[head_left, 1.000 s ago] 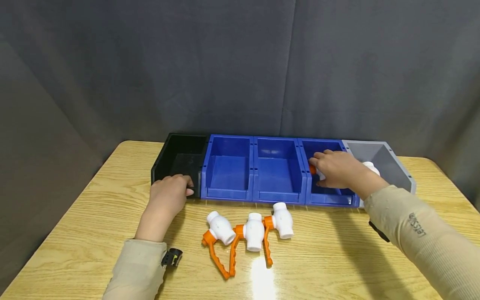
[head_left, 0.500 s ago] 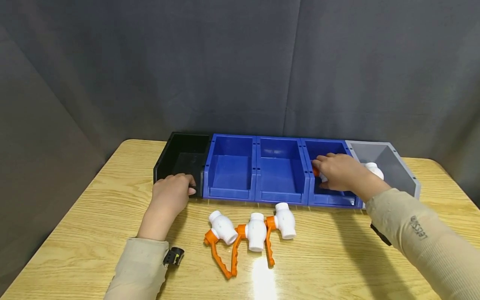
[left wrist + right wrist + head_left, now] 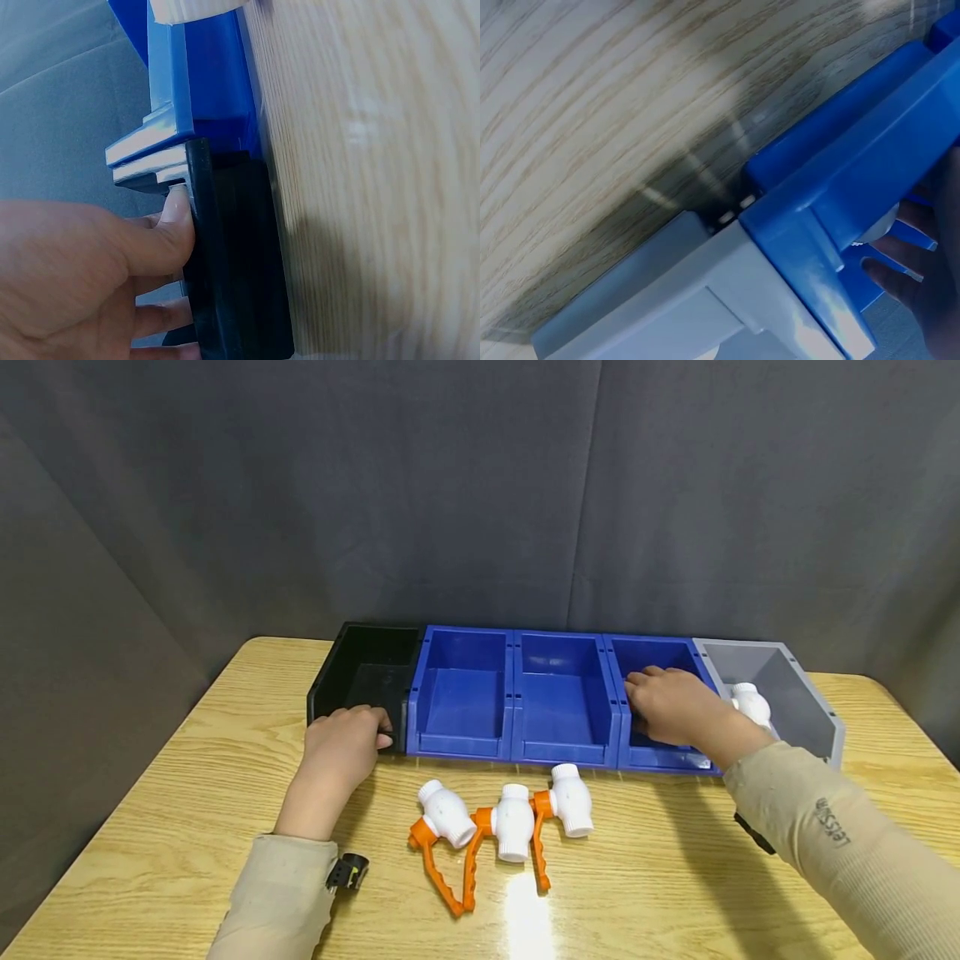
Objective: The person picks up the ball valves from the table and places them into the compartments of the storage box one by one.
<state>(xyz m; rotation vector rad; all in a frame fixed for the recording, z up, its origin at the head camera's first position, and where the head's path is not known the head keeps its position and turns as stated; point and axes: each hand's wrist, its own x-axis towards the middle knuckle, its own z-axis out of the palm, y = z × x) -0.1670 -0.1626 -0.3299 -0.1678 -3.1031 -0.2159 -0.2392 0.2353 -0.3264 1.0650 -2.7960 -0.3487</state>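
Fingers reached past three orange-handled white valves (image 3: 513,823), nearest on the table (image 3: 637,885), wood spreading to both sides. The left hand (image 3: 341,747) curled over the front rim of the black bin (image 3: 244,262). The right hand (image 3: 671,706) was inside the right-hand blue bin (image 3: 652,650); only the right wrist view showed a white part (image 3: 883,225) by its fingers, gripped or not, I couldn't tell. Two blue bins (image 3: 461,697) lay open between the hands. Behind hung a dark curtain (image 3: 450,485).
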